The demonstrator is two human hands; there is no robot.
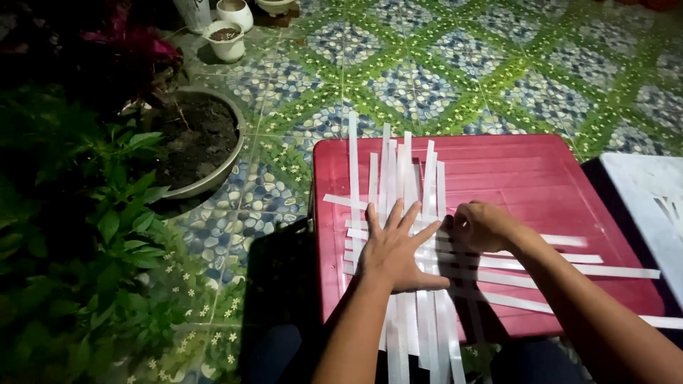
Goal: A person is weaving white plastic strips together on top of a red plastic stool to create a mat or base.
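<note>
Centre-frame on the red plastic desk (541, 178), I'm pressing my left hand (393, 252), fingers spread flat, on white paper strips (409, 185); my right hand (480, 226) is pinching one strip.

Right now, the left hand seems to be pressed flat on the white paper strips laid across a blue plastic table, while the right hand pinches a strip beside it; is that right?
Not quite: the table is red, not blue, as the head view shows. The rest holds: the left hand lies flat, fingers spread, on the white paper strips, and the right hand pinches a strip beside it.
</note>
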